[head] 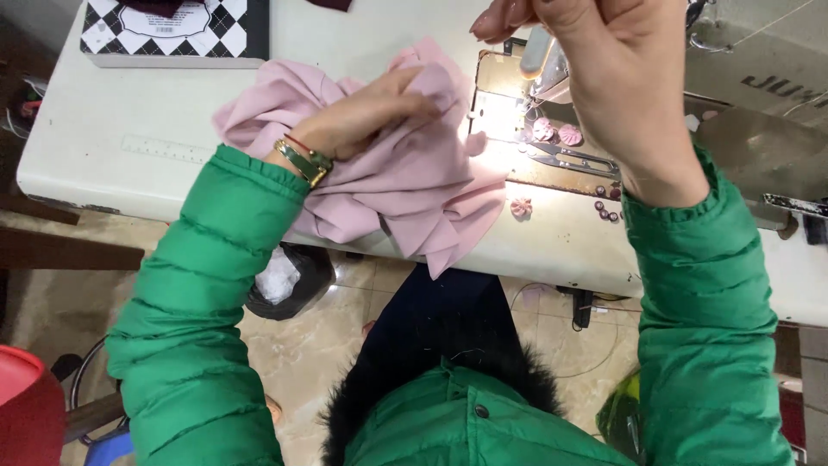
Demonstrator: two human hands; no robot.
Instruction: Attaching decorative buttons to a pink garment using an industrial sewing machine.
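Observation:
My left hand [373, 119] rests on a bunched pile of pale pink fabric [405, 185] on the white sewing table [112, 112], its fingers pressing into the cloth. A gold bracelet and a red cord circle that wrist. My right hand [608, 65] is raised above the sewing machine's needle area [539, 65], fingers pinched together near the top edge; what it pinches is too thin to make out. Both arms wear green puffer sleeves.
Small pink fabric rosettes [556, 132] and thread snips [573, 160] lie on the lit machine bed. Dark buttons [606, 210] sit near the table's front edge. A black-and-white checked box [172, 30] stands at the back left. A black bin [289, 280] sits below the table.

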